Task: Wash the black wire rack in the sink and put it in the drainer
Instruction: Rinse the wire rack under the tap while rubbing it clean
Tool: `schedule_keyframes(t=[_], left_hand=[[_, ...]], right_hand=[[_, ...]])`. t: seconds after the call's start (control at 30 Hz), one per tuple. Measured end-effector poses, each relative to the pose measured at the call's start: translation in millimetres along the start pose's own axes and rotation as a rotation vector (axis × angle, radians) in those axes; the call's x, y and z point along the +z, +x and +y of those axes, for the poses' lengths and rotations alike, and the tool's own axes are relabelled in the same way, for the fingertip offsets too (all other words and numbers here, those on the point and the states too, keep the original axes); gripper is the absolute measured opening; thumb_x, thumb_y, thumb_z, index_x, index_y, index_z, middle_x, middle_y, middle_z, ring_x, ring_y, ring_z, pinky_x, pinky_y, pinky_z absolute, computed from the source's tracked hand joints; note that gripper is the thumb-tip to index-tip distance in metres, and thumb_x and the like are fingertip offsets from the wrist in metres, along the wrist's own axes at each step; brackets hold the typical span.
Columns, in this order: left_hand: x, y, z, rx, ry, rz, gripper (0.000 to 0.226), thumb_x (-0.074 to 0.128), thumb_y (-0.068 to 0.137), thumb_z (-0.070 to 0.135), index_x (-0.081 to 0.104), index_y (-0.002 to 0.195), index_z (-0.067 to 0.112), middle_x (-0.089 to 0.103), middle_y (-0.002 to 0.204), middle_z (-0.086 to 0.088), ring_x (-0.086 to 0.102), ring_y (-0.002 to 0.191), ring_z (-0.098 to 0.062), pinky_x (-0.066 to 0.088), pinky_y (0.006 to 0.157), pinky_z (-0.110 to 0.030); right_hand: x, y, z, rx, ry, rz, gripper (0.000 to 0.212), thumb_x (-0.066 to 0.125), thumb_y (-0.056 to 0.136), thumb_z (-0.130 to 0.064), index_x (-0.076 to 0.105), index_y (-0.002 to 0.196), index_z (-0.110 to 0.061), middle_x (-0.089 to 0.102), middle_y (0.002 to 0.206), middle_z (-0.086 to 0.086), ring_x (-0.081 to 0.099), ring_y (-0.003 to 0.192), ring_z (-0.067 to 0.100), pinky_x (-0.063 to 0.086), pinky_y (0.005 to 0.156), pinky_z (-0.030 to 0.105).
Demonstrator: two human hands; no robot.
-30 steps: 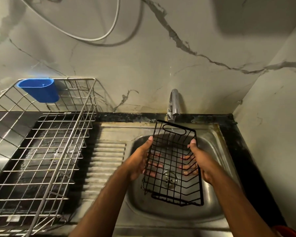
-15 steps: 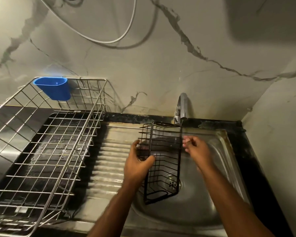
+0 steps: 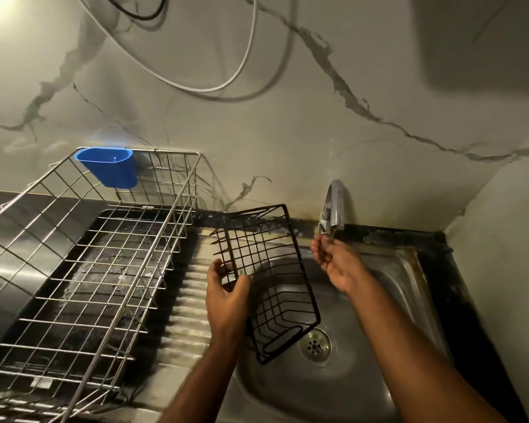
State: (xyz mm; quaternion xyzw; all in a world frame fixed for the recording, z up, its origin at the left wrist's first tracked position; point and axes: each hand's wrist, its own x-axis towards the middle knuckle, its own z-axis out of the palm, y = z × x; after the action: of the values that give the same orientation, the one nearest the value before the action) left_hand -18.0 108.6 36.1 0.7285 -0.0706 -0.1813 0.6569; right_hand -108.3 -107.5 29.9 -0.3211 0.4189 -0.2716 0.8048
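The black wire rack [image 3: 266,282] is hanging tilted over the sink [image 3: 388,288], the left hand [image 3: 226,296] gripping its left edge with thumb and curled fingers. The right hand [image 3: 336,261] is reaching under the tap [image 3: 335,209], fingers loosely curled, holding nothing, while the drainer [image 3: 83,270] is sitting to the left.

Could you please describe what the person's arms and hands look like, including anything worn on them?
Both forearms are bare up to the frame's bottom edge, with no sleeves in view. The left hand and right hand wear no gloves, and no rings, watch or bracelets are visible. Nothing else marks them.
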Motion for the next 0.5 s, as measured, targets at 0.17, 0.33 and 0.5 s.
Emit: schedule_keyframes(t=[0.17, 0.33, 0.5], left_hand=[[11.6, 5.5, -10.9, -0.090, -0.096, -0.051, 0.063, 0.062, 0.072, 0.050, 0.051, 0.132, 0.038, 0.061, 0.127, 0.006, 0.062, 0.120, -0.028, 0.050, 0.100, -0.064], [24.8, 5.1, -16.0, -0.112, -0.148, -0.113, 0.070, 0.061, 0.075, 0.052, 0.044, 0.142, 0.042, 0.053, 0.144, -0.004, 0.055, 0.130, -0.037, 0.045, 0.103, -0.069], [26.0, 18.0, -14.7, -0.168, -0.153, -0.185, 0.061, 0.056, 0.082, 0.041, 0.048, 0.142, 0.030, 0.065, 0.128, -0.010, 0.068, 0.112, -0.031, 0.057, 0.075, -0.047]], right_hand=[[-3.6, -4.0, -4.7, -0.166, -0.337, 0.037, 0.019, 0.051, 0.099, -0.005, 0.066, 0.111, -0.003, 0.069, 0.088, 0.006, 0.063, 0.076, 0.012, 0.053, 0.073, 0.026], [-0.1, -5.5, -9.3, -0.247, -0.557, 0.075, 0.017, 0.057, 0.097, -0.010, 0.068, 0.109, -0.012, 0.072, 0.100, 0.007, 0.066, 0.084, 0.012, 0.057, 0.079, 0.032], [-5.1, -6.2, -3.3, -0.467, -0.945, 0.150, 0.021, 0.060, 0.096, -0.031, 0.067, 0.113, -0.023, 0.066, 0.101, -0.010, 0.058, 0.086, -0.002, 0.047, 0.071, 0.020]])
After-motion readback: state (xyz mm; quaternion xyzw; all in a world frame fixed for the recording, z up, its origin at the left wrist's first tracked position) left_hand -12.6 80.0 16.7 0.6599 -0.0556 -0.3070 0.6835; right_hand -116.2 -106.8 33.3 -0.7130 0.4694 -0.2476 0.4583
